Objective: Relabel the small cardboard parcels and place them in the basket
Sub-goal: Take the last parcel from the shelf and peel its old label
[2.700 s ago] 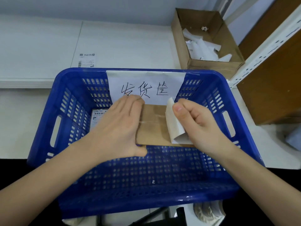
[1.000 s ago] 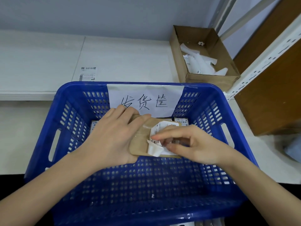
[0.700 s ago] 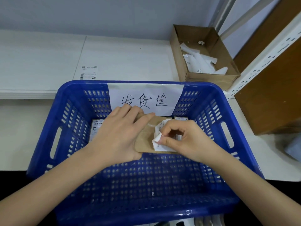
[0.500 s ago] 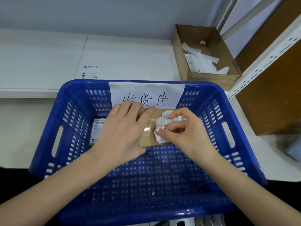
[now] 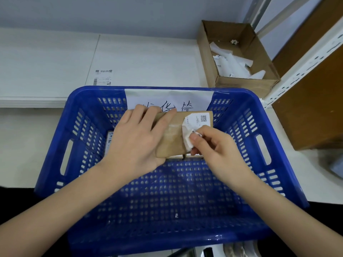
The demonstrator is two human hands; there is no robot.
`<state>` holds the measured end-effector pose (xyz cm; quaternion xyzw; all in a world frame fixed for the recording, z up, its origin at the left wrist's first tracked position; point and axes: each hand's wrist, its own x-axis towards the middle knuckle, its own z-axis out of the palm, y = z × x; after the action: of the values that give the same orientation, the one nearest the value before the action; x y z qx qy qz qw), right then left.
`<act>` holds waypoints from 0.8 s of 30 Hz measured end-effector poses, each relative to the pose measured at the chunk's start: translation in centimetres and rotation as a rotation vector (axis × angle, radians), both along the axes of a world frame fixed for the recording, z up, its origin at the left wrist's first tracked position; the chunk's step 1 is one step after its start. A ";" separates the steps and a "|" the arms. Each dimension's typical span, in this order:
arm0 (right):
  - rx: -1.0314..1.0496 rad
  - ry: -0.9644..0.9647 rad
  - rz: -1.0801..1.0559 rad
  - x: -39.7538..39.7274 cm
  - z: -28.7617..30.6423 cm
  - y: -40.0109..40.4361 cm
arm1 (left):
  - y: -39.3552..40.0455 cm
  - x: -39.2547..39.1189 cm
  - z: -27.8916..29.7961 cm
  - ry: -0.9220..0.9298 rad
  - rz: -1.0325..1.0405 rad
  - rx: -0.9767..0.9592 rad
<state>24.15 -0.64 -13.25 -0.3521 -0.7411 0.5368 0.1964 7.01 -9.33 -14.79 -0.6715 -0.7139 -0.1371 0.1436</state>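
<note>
Parcel, one brown cardboard piece, is held above the blue basket. Left hand grips its left half, hiding it; right hand pinches its crumpled, half-peeled white label. More parcels lie beneath, mostly hidden, count unclear. One open box holds paper strips.

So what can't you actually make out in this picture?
- Head view: printing on the white label is too small to read.
- Handwritten paper sign: partly hidden by the brown cardboard parcel and left hand.
- Parcels in the blue plastic basket: mostly hidden by both hands.
</note>
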 end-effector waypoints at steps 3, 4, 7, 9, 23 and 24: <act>-0.038 0.061 -0.028 0.7 0.7 0.3 | 0.0 -0.2 0.0 -0.039 -0.025 0.009; -0.017 0.070 -0.055 0.9 0.8 0.4 | 0.0 -0.2 0.1 -0.053 -0.028 0.010; 0.148 0.036 -0.120 1.4 0.6 0.9 | 0.0 0.0 0.2 -0.068 -0.032 0.001; 0.384 -0.026 -0.170 1.3 0.0 1.1 | 0.0 0.4 0.1 -0.066 -0.030 -0.013; 0.497 -0.179 0.025 -0.2 -1.6 0.0 | -0.3 1.7 -0.1 0.000 0.136 -0.139; 0.341 -0.157 -0.017 -0.4 -1.5 0.2 | -0.2 1.7 0.0 0.013 0.136 -0.136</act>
<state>23.79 -0.42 -14.71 -0.3607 -0.8316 0.3724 0.1991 8.71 -9.57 -14.80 -0.6305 -0.7646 -0.0739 0.1116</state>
